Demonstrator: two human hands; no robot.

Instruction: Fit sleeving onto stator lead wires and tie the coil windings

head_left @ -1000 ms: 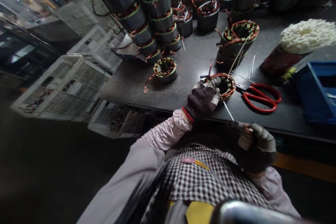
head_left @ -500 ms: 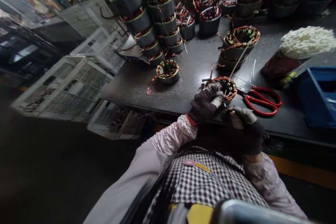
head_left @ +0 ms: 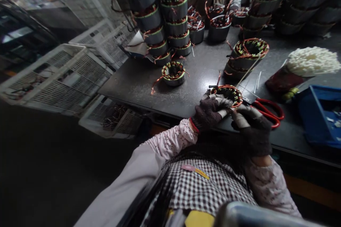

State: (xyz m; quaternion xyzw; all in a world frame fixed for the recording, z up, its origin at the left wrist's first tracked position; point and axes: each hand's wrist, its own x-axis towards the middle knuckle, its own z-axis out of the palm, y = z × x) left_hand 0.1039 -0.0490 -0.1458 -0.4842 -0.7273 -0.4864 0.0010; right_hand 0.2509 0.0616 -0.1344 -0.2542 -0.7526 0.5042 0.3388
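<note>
A motor stator (head_left: 238, 95) with copper windings and green slot liners sits at the table's front edge. My left hand (head_left: 210, 112), in a dark glove with taped fingers, is closed around its left and near side. At the near right rim, the fingers of my right hand (head_left: 252, 124), gloved the same way, are pinched together; what they hold is too small to make out. A thin pale cord (head_left: 247, 73) slants up from the stator's right side. Red-handled scissors (head_left: 277, 108) lie just beyond my right hand, partly covered by it.
Another stator (head_left: 173, 74) stands left on the dark table (head_left: 138, 92). Stacked stators (head_left: 177, 26) rise behind, and a further pair (head_left: 246, 53) stands nearer. To the right are a bundle of white cord (head_left: 313, 61) and a blue bin (head_left: 310, 113). White crates (head_left: 87, 74) stand at left.
My right hand has come up against the stator's near right rim and now covers part of the scissors' handles. My left hand stays on the stator. The whole view has shifted slightly.
</note>
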